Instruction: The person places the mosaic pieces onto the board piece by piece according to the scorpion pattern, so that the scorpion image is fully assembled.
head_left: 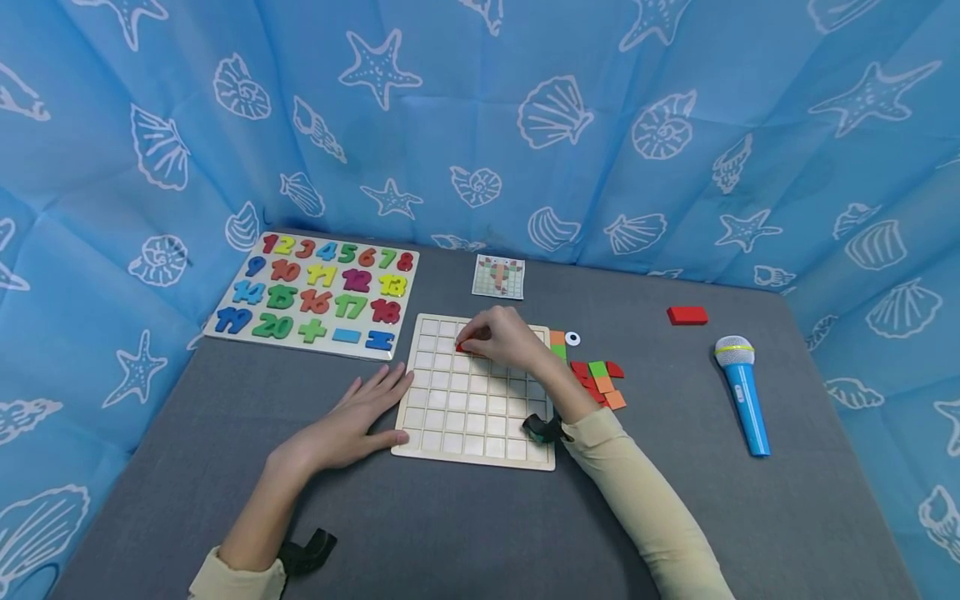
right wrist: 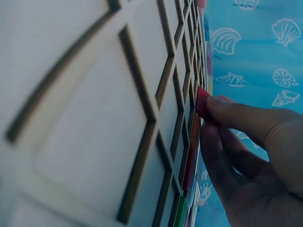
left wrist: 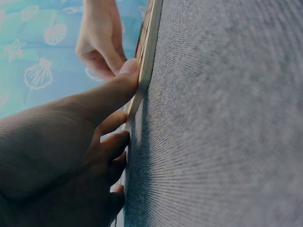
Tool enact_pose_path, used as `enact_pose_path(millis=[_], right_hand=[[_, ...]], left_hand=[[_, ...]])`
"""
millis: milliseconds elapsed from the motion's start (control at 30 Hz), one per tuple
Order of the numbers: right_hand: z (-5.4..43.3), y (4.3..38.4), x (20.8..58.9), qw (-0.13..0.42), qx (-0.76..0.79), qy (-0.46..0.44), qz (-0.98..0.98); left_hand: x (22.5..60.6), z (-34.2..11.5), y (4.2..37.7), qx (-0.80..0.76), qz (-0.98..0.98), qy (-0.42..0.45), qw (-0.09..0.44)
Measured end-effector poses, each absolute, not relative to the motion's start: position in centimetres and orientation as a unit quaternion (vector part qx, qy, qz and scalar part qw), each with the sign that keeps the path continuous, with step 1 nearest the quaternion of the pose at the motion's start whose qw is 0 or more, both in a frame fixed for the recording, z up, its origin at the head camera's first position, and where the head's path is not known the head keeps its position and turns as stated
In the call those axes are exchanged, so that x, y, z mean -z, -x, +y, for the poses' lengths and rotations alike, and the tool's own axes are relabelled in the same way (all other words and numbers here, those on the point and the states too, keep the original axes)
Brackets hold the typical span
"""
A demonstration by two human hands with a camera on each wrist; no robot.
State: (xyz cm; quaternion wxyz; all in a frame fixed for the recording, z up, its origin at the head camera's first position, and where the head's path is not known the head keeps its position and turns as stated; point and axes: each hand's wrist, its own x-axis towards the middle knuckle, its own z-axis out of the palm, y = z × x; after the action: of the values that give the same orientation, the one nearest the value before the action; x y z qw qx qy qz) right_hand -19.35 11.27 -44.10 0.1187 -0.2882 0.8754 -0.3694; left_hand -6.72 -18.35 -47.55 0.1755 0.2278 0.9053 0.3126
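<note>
A pale wooden board (head_left: 476, 402) with a grid of square recesses lies on the table. Over its upper part, my right hand (head_left: 504, 337) pinches a small red tile (right wrist: 202, 102) between thumb and fingertips. The tile's edge is at the board's surface in the right wrist view; whether it sits in a recess, I cannot tell. My left hand (head_left: 352, 421) lies flat at the board's left side, fingers extended, the thumb touching the rim. Red, orange and green pieces (head_left: 600, 382) lie loose right of the board. A green tile (right wrist: 180, 213) shows low in the right wrist view.
A number puzzle board (head_left: 318, 293) lies at the back left, near a small picture card (head_left: 498, 277). A white round piece (head_left: 573, 339) lies right of the grid board. Farther right are a red block (head_left: 687, 316) and a blue toy microphone (head_left: 744, 396). A patterned curtain (head_left: 465, 108) surrounds the table.
</note>
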Motion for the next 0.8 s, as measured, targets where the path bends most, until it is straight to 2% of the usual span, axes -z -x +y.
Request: enact_pose_path(millis=[333,800], right_hand=[[11.4,19.3,44.3,0.111,0.346,0.316,0.876],[13.2,18.1,43.4,0.114,0.412,0.274,0.862]], left_hand=[[47.5,-18.3,6.7,-0.312,0.907,-0.223,0.176],[47.7,-18.3,6.7,-0.314,0.906,-0.222,0.178]])
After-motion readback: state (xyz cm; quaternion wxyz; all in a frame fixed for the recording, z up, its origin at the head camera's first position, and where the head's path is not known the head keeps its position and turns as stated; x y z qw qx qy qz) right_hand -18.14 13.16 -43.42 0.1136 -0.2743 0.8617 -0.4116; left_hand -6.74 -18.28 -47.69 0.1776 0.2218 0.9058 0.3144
